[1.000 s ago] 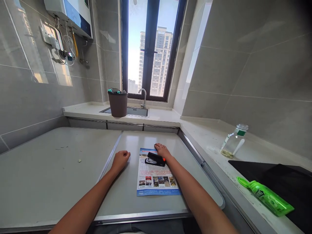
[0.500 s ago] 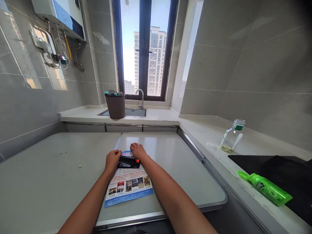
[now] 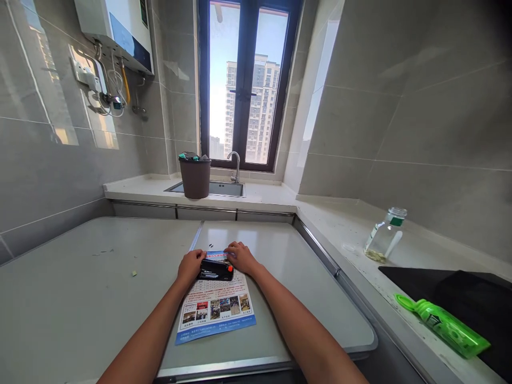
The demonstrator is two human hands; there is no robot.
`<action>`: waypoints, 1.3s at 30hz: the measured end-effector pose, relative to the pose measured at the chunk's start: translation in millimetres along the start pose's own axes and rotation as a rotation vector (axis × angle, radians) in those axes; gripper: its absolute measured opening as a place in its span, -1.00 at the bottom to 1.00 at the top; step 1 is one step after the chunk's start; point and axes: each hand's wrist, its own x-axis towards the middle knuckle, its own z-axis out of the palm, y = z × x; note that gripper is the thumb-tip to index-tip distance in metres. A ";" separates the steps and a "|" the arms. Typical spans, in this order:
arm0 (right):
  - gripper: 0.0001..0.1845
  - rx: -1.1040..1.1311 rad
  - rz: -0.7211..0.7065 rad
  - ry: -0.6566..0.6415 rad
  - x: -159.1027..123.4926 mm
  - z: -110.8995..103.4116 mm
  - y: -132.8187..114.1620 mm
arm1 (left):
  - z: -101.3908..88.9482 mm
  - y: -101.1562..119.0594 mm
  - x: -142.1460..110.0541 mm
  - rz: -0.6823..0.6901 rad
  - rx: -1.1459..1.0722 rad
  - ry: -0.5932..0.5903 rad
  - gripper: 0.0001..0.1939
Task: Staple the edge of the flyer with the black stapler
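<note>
A printed flyer [image 3: 218, 322] with blue borders and small photos lies on the light grey board in front of me. On its upper part rests a glossy black flat object [image 3: 215, 270] with an orange spot at its right end; its kind is unclear. My left hand [image 3: 191, 266] is closed at the flyer's upper left edge, fingertips pressed together beside the black object. At the upper right corner, my right hand [image 3: 243, 257] has its fingers bent down onto the paper, right of the black object. The fingertips are partly hidden.
A brown bin [image 3: 195, 178] stands at the sink [image 3: 228, 189] below the window. On the right counter are a glass bottle [image 3: 382, 240], a green squeeze bottle [image 3: 448, 328] lying down and a black hob [image 3: 460, 298]. Dark bits [image 3: 210, 245] lie beyond the flyer.
My right hand has shifted slightly right along the flyer's top edge, and its fingers are more bent. Small dark bits now show beyond the flyer. The whole view has tilted a little.
</note>
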 end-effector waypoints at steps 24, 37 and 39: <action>-0.61 0.123 0.176 0.302 -73.5 -54.0 80.6 | -0.8 9.4 -2.6 -0.060 0.103 -0.076 -0.63; -0.53 0.219 0.404 0.361 -78.4 -41.5 109.9 | -6.7 17.1 -6.2 -0.044 0.106 -0.064 -0.64; -0.54 0.216 0.400 0.350 -78.4 -40.9 110.2 | -7.6 18.8 -7.3 -0.045 0.093 -0.055 -0.67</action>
